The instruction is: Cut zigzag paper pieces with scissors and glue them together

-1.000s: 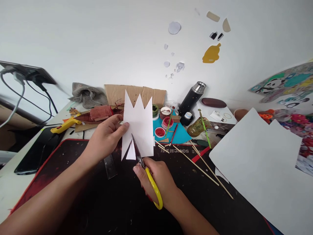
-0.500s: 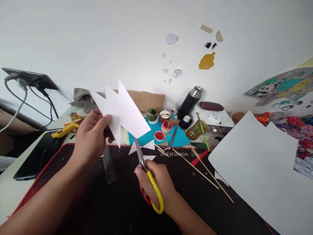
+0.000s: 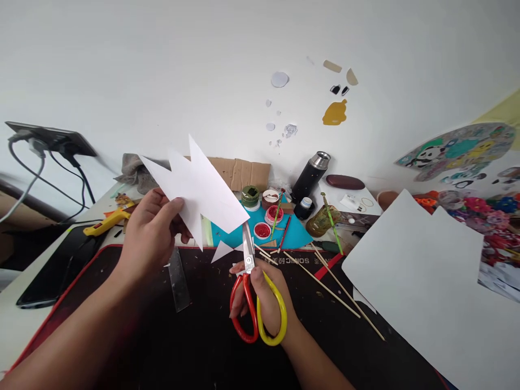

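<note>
"Above the dark mat (image 3: 203, 341), what are the two hands doing?"

"The left hand (image 3: 152, 230) is pinching the paper (image 3: 203, 189) by its left edge, the thumb lying in front, and is holding it up in the air. The right hand (image 3: 270, 295) is gripping the scissors (image 3: 248, 261) by the red and yellow loops."

"And are the blades touching the paper?"

"This I cannot tell; the tips are pointing up, very near its lower right corner. Below, a white scrap (image 3: 222, 251) is lying at the mat's far edge."

"How is the paper handling, in your opinion?"

"I am judging it light and rather stiff, because it is standing out almost flat from the pinch. The sharp points on its upper side are looking the most fragile. So I am advising to take the broad middle, not the points, and to press only softly, against creases."
</note>
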The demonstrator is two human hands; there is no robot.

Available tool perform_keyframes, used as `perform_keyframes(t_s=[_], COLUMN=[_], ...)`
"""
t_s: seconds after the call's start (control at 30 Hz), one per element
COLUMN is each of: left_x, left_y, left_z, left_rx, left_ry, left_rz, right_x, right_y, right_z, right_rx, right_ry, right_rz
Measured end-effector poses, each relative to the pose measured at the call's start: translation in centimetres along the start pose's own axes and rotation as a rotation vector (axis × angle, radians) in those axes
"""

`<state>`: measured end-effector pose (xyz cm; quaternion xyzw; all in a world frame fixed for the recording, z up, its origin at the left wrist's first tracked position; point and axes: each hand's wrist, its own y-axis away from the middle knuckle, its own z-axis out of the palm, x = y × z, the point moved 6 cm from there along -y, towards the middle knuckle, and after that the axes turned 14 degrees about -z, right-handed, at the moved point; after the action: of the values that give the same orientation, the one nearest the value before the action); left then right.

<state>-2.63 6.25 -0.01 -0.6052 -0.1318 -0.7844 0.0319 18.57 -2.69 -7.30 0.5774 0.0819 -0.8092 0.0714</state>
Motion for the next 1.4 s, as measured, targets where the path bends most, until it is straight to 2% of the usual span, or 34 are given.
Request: perform_keyframes(t_s=[0.2, 0.4, 0.6, 0.73, 0.87, 0.93, 1.1, 1.17, 1.4], left_x=[-0.2, -1.9, -3.6, -4.5, -5.1, -4.8, -2.4, -1.4, 0.1], left_y=[0.3, 1.3, 2.4, 2.8, 3.1, 2.8, 1.5, 1.3, 1.1], left_z=[0.4, 2.1, 3.4, 3.5, 3.9, 3.7, 1.4, 0.9, 0.6], left_rx=[-0.026, -0.159, -0.361, -0.415, -0.475, -0.421, -0.074, 0.012, 0.111], left_ry=[0.02, -0.122, -0.283, -0.268, -0.385, -0.404, -0.203, -0.108, -0.004], left_rz=[-0.039, -0.145, -0.233, -0.341, -0.385, -0.372, -0.285, -0.243, -0.177], right_x=[-0.3, -1.3, -1.4, -1.6, -2.0, -2.0, -1.9, -1.7, -0.6], right_y=[-0.3, -1.0, -1.0, -0.9, -0.8, -0.8, -0.6, -0.4, -0.1], right_z=[-0.4, -2.2, -3.8, -4.1, -3.6, -3.1, -1.8, -1.5, -0.2], right_rx=[-0.008, 0.174, 0.332, 0.33, 0.304, 0.258, 0.103, 0.055, -0.159], right_ry=[-0.036, 0.029, 0.055, 0.102, 0.122, 0.098, 0.011, -0.003, -0.055], right_rz=[-0.078, -0.126, -0.094, -0.086, -0.077, -0.089, -0.115, -0.106, -0.049])
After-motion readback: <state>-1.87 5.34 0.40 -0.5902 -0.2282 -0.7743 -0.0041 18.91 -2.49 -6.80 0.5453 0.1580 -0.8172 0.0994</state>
